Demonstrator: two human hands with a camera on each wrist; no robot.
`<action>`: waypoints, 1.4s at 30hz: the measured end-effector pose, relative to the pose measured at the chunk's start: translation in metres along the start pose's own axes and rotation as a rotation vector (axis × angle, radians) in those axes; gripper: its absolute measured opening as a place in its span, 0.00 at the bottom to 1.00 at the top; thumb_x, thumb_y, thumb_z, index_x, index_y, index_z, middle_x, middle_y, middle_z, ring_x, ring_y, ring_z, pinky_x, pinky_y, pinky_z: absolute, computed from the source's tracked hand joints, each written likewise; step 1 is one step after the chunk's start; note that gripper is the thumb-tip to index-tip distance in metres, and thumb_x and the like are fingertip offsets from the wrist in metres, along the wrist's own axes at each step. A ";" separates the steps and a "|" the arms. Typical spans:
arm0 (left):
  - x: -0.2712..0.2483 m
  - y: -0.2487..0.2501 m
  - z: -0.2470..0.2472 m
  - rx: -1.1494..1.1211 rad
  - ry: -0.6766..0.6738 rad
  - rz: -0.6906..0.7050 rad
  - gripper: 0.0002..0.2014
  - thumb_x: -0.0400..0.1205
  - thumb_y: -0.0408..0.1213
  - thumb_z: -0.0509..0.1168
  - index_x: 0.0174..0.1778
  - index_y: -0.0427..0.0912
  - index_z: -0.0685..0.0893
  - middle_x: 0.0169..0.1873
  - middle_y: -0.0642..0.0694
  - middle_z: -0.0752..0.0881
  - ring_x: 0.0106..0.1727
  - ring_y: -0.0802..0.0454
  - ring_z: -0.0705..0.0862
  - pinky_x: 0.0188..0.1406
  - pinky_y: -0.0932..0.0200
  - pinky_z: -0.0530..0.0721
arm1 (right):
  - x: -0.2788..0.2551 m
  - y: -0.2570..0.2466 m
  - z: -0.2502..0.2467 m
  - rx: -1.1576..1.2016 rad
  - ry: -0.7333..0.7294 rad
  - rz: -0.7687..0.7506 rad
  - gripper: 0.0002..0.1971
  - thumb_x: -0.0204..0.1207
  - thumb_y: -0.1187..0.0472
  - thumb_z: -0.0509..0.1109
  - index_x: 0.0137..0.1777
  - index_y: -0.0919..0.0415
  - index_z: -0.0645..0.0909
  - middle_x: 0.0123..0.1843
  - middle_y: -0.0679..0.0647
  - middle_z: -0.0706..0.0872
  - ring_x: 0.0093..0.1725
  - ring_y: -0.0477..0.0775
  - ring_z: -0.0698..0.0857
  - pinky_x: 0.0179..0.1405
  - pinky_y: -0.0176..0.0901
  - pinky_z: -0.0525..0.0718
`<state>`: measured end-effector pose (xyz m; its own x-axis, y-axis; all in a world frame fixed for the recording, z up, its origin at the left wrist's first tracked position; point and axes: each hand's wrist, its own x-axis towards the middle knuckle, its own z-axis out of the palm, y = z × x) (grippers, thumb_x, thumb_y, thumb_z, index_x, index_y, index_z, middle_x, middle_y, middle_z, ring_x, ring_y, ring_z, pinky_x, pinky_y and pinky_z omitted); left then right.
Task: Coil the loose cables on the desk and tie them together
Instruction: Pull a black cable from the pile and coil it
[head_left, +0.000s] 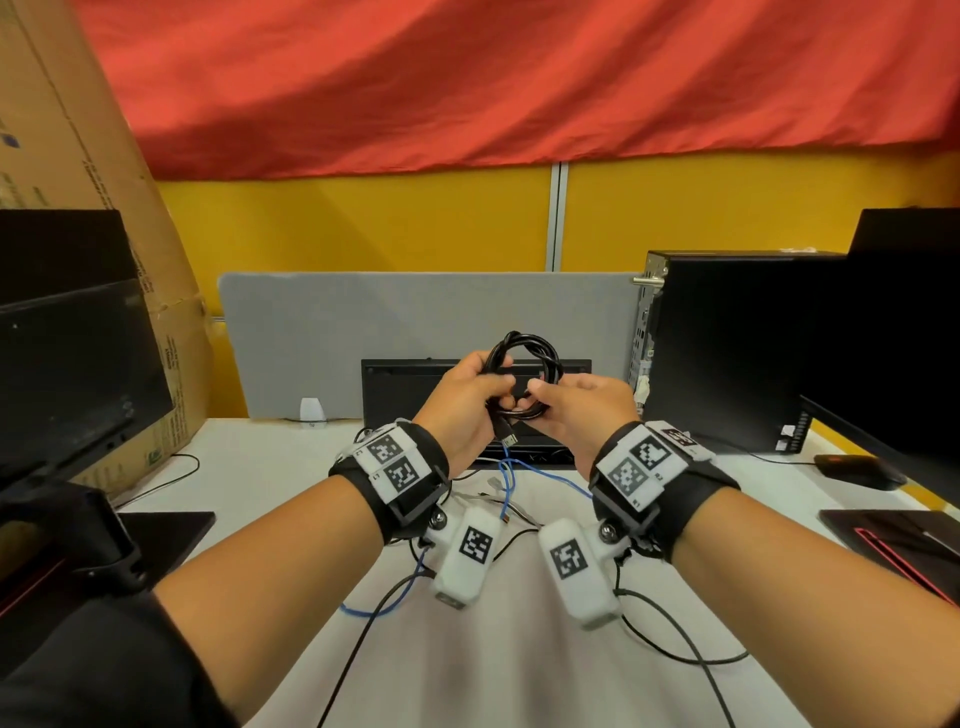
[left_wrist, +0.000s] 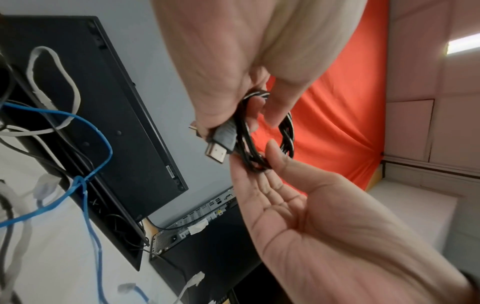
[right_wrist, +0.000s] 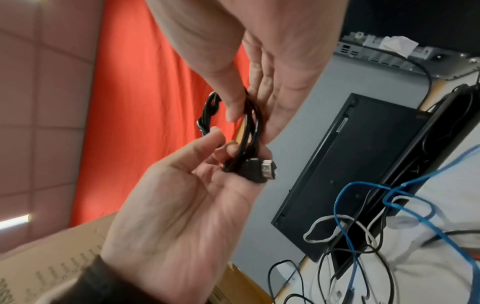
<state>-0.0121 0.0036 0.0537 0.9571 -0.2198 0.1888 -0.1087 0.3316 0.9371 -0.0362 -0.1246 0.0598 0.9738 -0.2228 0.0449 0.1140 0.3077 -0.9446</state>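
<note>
A black cable coil (head_left: 519, 339) is held up above the desk between both hands. My left hand (head_left: 498, 395) grips the lower left of the coil (left_wrist: 285, 131), and its metal-tipped plug (left_wrist: 221, 144) sticks out under my fingers. My right hand (head_left: 535, 392) pinches the bottom of the coil (right_wrist: 249, 131) between thumb and fingers. The plug (head_left: 508, 435) hangs just below my hands. A loose blue cable (head_left: 511, 470) and a grey-white cable (left_wrist: 75, 96) lie tangled on the white desk (head_left: 519, 675) under my wrists.
A black keyboard (head_left: 410, 379) stands on edge against the grey divider (head_left: 363, 312). A computer tower (head_left: 727, 353) is at the right, with monitors at both sides (head_left: 78, 364). A cardboard box (head_left: 78, 156) leans at the left. Thin black leads (head_left: 363, 623) trail across the desk.
</note>
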 end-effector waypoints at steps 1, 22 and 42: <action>0.000 0.000 -0.001 -0.032 0.018 -0.002 0.10 0.87 0.24 0.54 0.53 0.38 0.79 0.32 0.44 0.74 0.32 0.53 0.75 0.48 0.55 0.78 | 0.000 0.000 -0.001 0.046 0.005 0.017 0.05 0.74 0.77 0.71 0.49 0.76 0.82 0.41 0.68 0.87 0.38 0.61 0.88 0.48 0.54 0.90; 0.004 -0.009 -0.020 0.079 0.092 0.042 0.12 0.88 0.28 0.56 0.55 0.37 0.85 0.50 0.36 0.90 0.50 0.44 0.92 0.44 0.53 0.90 | 0.000 0.006 0.000 0.236 -0.226 -0.018 0.06 0.81 0.74 0.63 0.48 0.70 0.82 0.40 0.62 0.88 0.41 0.56 0.90 0.40 0.47 0.88; -0.023 0.000 -0.094 0.125 0.210 -0.155 0.12 0.82 0.27 0.67 0.61 0.32 0.84 0.41 0.44 0.91 0.45 0.48 0.90 0.52 0.46 0.90 | -0.001 0.041 0.027 -0.490 -0.397 -0.003 0.18 0.66 0.77 0.78 0.55 0.65 0.82 0.41 0.62 0.90 0.41 0.59 0.92 0.44 0.52 0.91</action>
<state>-0.0086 0.0950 0.0216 0.9981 -0.0601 -0.0124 0.0237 0.1905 0.9814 -0.0273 -0.0868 0.0296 0.9831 0.1665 0.0758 0.1048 -0.1726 -0.9794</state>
